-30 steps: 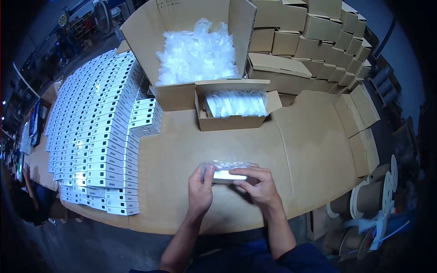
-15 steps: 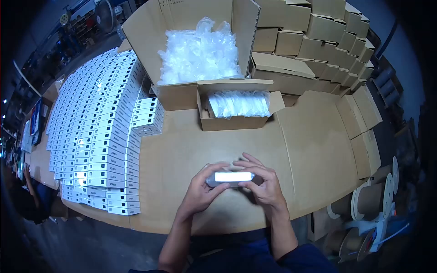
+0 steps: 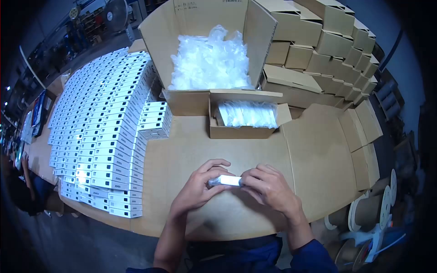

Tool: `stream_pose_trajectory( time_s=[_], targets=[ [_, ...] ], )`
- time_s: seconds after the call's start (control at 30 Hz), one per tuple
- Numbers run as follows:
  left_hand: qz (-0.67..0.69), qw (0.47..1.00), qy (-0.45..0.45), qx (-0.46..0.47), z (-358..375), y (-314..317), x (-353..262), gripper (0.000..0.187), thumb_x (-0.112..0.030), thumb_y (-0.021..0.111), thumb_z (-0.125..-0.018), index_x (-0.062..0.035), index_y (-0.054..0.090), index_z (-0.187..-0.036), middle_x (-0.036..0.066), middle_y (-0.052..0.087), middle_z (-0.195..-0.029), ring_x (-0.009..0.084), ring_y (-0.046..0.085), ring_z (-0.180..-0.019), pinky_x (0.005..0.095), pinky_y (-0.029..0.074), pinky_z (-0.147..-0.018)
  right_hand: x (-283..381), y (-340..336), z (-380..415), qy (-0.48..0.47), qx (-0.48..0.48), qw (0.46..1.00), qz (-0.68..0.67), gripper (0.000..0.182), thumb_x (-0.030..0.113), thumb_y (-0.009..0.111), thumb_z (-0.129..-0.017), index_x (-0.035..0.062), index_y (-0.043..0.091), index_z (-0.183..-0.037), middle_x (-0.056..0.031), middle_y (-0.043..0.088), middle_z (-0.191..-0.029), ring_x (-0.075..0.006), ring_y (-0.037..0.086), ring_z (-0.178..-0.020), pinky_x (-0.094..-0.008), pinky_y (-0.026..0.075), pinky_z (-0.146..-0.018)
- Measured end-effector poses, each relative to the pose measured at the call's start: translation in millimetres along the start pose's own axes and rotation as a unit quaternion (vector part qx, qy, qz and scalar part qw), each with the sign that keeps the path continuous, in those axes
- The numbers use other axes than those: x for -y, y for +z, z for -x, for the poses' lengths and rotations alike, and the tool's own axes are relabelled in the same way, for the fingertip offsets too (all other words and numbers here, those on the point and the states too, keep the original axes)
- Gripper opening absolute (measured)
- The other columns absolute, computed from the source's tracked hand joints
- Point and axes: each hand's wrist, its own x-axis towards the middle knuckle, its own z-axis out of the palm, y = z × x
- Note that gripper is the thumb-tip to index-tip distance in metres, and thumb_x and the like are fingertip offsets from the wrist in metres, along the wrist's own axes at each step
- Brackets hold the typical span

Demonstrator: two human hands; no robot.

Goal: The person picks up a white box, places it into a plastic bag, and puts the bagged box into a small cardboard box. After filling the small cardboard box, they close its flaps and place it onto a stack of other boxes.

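Observation:
A small flat packet (image 3: 227, 180), white on its near face with shiny clear plastic at its left end, is held above the table. My left hand (image 3: 200, 186) grips the left end, thumb along the near side and fingers behind. At the right end, the fingertips of my right hand (image 3: 271, 187) are pinched together and cover that end. Beyond my hands stands an open cardboard box (image 3: 241, 133) with a row of similar clear-wrapped packets (image 3: 248, 114) upright in it.
A large carton (image 3: 157, 50) at the back holds a heap of clear plastic bags (image 3: 211, 61). Stacks of small white boxes (image 3: 104, 136) fill the table's left side. Brown cartons (image 3: 334, 45) are piled at back right. Cable reels (image 3: 371, 202) stand beyond the right edge. A person (image 3: 27, 182) is at far left.
My right hand has turned over and closed around the packet's right end, where its fingers were spread before. The packet now tilts slightly. The whole view has shifted a little.

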Motion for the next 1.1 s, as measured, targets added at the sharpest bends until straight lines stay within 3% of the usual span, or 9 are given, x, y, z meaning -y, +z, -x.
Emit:
stream_pose_trajectory(
  time_s=[0.1,0.2,0.23,0.33,0.37,0.43,0.7,0.8,1.1],
  targets=[
    [0.082,0.995,-0.031,-0.037,-4,-9,11,0.049,-0.006,0.078,-0.088,-0.0018,0.062,-0.134,0.014,0.051,-0.145,0.0254,0.058,-0.127,0.0374,0.052,-0.100,-10,-7,-19,-0.061,-0.034,0.997,-0.031,0.019,0.011,0.080,-0.083,0.0064,0.068,-0.096,-0.0088,0.068,-0.093,-0.0262,0.068,-0.078,-0.0369,0.055,-0.068],
    [0.143,0.974,-0.050,-0.166,-17,-17,19,0.063,-0.007,0.078,-0.089,-0.0053,0.051,-0.145,0.012,0.046,-0.149,0.0250,0.058,-0.126,0.0360,0.053,-0.100,-13,-19,-41,0.022,-0.119,0.990,-0.070,0.018,0.005,0.080,-0.082,0.0032,0.067,-0.095,-0.0112,0.069,-0.090,-0.0242,0.069,-0.073,-0.0350,0.057,-0.066],
    [-0.009,0.979,-0.074,-0.190,-23,-24,21,0.066,-0.006,0.075,-0.090,-0.0083,0.047,-0.150,0.014,0.050,-0.147,0.0276,0.059,-0.125,0.0391,0.053,-0.101,-13,-19,-52,0.047,-0.165,0.983,-0.064,0.017,0.001,0.080,-0.083,0.0008,0.067,-0.094,-0.0115,0.069,-0.087,-0.0203,0.069,-0.069,-0.0327,0.055,-0.059],
    [-0.197,0.961,-0.011,-0.192,-38,-31,34,0.067,-0.003,0.071,-0.091,-0.0125,0.046,-0.152,0.017,0.053,-0.142,0.0326,0.062,-0.121,0.0431,0.052,-0.101,-23,-3,-82,0.093,-0.275,0.955,-0.055,0.017,0.001,0.080,-0.084,-0.0009,0.065,-0.090,-0.0092,0.065,-0.081,-0.0170,0.063,-0.060,-0.0331,0.050,-0.053],
    [-0.250,0.952,0.002,-0.175,-44,-32,39,0.067,-0.005,0.069,-0.093,-0.0182,0.045,-0.155,0.019,0.058,-0.133,0.0378,0.062,-0.115,0.0468,0.051,-0.100,-24,3,-93,0.091,-0.300,0.949,-0.045,0.017,0.002,0.079,-0.084,-0.0009,0.064,-0.091,-0.0095,0.064,-0.081,-0.0176,0.062,-0.060,-0.0336,0.050,-0.053],
    [-0.310,0.934,-0.009,-0.176,-51,-29,43,0.068,-0.008,0.069,-0.093,-0.0201,0.045,-0.156,0.019,0.060,-0.128,0.0385,0.062,-0.112,0.0468,0.051,-0.098,-24,17,-112,0.088,-0.347,0.933,-0.028,0.017,0.002,0.079,-0.085,-0.0010,0.064,-0.092,-0.0102,0.064,-0.082,-0.0187,0.061,-0.059,-0.0346,0.050,-0.053],
    [-0.311,0.935,-0.040,-0.165,-47,-33,51,0.067,-0.009,0.065,-0.096,-0.0178,0.042,-0.158,0.017,0.065,-0.113,0.0376,0.064,-0.104,0.0458,0.052,-0.093,-35,54,-142,0.075,-0.366,0.927,0.008,0.018,0.003,0.075,-0.087,0.0004,0.066,-0.103,-0.0161,0.064,-0.085,-0.0315,0.066,-0.066,-0.0420,0.054,-0.058],
    [-0.262,0.949,-0.026,-0.171,-46,-34,57,0.067,-0.007,0.062,-0.097,-0.0178,0.040,-0.160,0.017,0.066,-0.109,0.0365,0.065,-0.101,0.0450,0.052,-0.092,-38,57,-150,0.069,-0.372,0.925,0.013,0.015,0.002,0.076,-0.087,-0.0009,0.067,-0.099,-0.0137,0.066,-0.086,-0.0224,0.066,-0.063,-0.0335,0.053,-0.051],
    [-0.184,0.971,-0.032,-0.148,-46,-41,65,0.060,-0.004,0.055,-0.099,-0.0158,0.045,-0.156,0.019,0.065,-0.107,0.0384,0.064,-0.099,0.0477,0.052,-0.089,-60,89,-167,0.152,-0.304,0.940,0.040,0.015,0.006,0.077,-0.084,-0.0020,0.066,-0.092,-0.0205,0.069,-0.083,-0.0386,0.069,-0.070,-0.0463,0.054,-0.063]
  ],
)
